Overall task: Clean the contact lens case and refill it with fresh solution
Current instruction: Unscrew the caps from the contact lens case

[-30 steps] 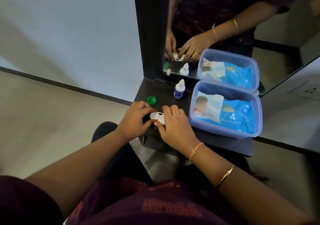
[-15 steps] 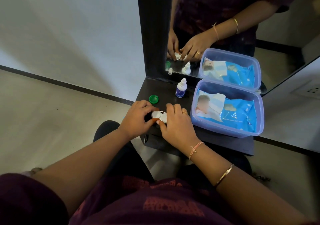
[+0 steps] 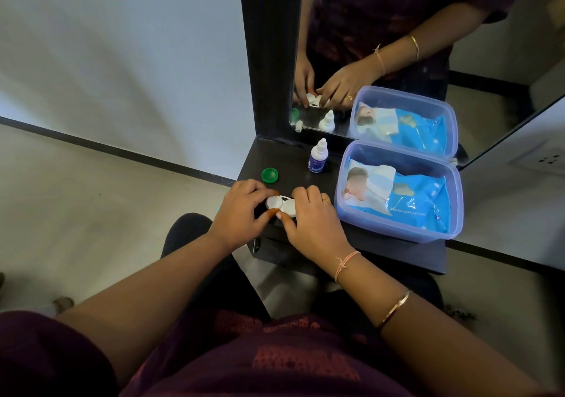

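Hold case (image 3: 281, 206) level at shelf's (image 3: 290, 164) front edge, pinched at its left end by left hand (image 3: 241, 213), gripped at its right by right hand (image 3: 315, 222); probably best to twist slowly. Counted: one case, one loose green cap (image 3: 270, 174), one bottle (image 3: 318, 156), one tub (image 3: 397, 234), one wipes pack (image 3: 412, 198).

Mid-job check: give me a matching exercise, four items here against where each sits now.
1 green round cap
2 small white dropper bottle
3 white plastic contact lens case
4 blue wet-wipes pack

a held by left hand and right hand
b inside the translucent plastic tub
c upright by the mirror
d lying loose, left of the bottle

Pairs: 1-d, 2-c, 3-a, 4-b.
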